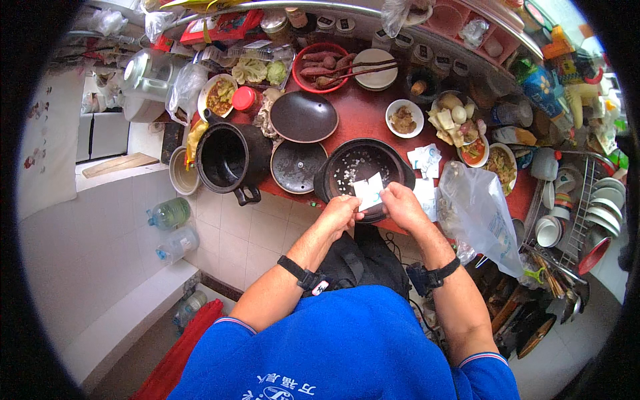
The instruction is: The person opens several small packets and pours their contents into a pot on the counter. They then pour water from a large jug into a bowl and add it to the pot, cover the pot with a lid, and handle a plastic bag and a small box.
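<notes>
A small white packet [368, 192] with blue print is held between my two hands, above the near side of a dark clay pot [342, 150]. My left hand [344, 212] pinches its left lower edge, and my right hand [400, 202] grips its right edge. Small white bits lie scattered on the pot's bottom. To the right of the pot, similar white packets [425, 160] rest on the red tabletop [357, 120]. Whether the packet is torn cannot be told.
Left of the pot stand two dark lids [304, 116] and a deep black pot [222, 157]. A clear plastic bag [480, 215] hangs over the table's right edge. Bowls of food [404, 119], a red basket of sweet potatoes [322, 67] and a dish rack [580, 215] surround the work area.
</notes>
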Available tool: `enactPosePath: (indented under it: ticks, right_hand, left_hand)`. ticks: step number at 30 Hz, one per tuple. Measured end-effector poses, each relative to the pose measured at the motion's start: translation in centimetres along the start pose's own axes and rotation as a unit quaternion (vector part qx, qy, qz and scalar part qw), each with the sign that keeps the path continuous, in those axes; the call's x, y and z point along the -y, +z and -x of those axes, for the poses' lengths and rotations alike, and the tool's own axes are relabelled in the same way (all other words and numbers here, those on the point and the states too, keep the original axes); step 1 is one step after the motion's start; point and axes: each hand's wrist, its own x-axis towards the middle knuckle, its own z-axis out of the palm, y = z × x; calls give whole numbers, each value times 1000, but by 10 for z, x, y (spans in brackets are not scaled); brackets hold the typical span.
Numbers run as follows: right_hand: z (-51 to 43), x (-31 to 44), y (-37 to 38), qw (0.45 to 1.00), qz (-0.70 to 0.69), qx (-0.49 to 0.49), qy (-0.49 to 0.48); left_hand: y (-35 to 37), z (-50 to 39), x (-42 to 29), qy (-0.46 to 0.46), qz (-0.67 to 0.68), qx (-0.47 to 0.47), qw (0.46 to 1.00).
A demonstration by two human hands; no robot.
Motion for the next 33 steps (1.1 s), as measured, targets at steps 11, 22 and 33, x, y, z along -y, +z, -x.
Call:
enactPosePath:
  ticks: [11,22,33]
  right_hand:
    - [6,-2,6,956,250,-146,-44]
    - [-8,-23,8,980,167,-87,-57]
    - [-6,-26,18,998,-64,0,-1]
  left_hand:
    - [4,-7,21,259,-251,-242,901]
    - [1,9,12,365,-387,-70,844]
    - [19,22,14,412,-496,-165,746]
